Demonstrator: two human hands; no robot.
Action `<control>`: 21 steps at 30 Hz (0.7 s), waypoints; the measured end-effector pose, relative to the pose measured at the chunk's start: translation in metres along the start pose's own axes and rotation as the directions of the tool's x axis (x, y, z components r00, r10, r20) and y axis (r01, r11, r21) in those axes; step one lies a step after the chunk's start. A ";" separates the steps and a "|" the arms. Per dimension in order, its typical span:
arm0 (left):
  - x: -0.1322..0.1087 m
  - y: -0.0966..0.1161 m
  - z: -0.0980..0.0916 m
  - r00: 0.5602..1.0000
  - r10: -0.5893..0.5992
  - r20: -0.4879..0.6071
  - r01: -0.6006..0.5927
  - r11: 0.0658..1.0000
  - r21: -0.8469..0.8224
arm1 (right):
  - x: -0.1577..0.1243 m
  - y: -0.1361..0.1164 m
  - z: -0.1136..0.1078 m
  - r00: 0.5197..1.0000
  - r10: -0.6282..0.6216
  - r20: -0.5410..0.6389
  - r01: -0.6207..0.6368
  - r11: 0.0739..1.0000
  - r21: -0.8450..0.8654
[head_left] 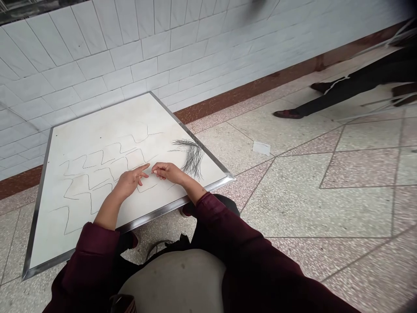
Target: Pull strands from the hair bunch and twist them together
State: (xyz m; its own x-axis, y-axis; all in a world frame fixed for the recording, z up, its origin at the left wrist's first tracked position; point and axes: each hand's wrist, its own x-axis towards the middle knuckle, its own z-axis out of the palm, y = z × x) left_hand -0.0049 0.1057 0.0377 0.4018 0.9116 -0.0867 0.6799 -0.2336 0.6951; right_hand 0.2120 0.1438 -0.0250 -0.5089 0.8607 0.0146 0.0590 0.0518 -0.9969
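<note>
Over the near half of a white board with a metal edge [163, 108], my two hands almost meet. My left hand [128, 180] has its index finger stretched to the right and the other fingers apart; I see nothing held in it. My right hand [167, 171] is closed in a pinch, fingertips toward the left hand; whatever it pinches is too thin to make out. Thin dark strands, wire-like and bent into steps, lie in rows around the hands, one bent strand [67, 217] at the near left. Right of my right hand rests a loose bundle of straighter dark strands [193, 158].
A white tiled wall [143, 54] runs behind the board. Another person's legs [352, 89] in dark trousers stretch in from the right, beside chair legs. A white scrap [261, 148] lies on the speckled floor [293, 195].
</note>
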 end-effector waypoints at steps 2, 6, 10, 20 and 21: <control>0.001 -0.004 0.003 1.000 -0.004 -0.006 0.004 1.000 0.011 | 0.001 0.003 0.000 1.000 0.000 0.002 0.000 1.000 -0.027; 0.006 -0.009 0.008 0.997 -0.031 -0.064 0.029 0.999 -0.032 | 0.007 0.007 0.003 0.997 0.013 -0.081 -0.023 0.992 -0.127; 0.014 -0.015 0.016 0.976 -0.095 -0.198 0.081 0.994 -0.077 | 0.011 0.006 0.009 0.962 -0.043 -0.269 -0.078 0.902 -0.425; 0.029 -0.030 0.029 0.898 -0.136 -0.419 0.190 0.978 0.090 | -0.016 0.012 -0.004 0.929 -0.341 -0.144 0.093 0.592 -0.801; 0.030 -0.031 0.030 0.889 -0.134 -0.438 0.195 0.976 0.096 | -0.022 0.013 -0.005 0.918 -0.368 -0.146 0.106 0.585 -0.804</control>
State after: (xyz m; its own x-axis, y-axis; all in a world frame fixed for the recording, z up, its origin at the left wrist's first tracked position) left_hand 0.0044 0.1300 -0.0083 -0.0026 0.9899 0.1420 0.8008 -0.0830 0.5931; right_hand 0.2285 0.1277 -0.0375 -0.3638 0.8453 0.3912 0.6710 0.5291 -0.5194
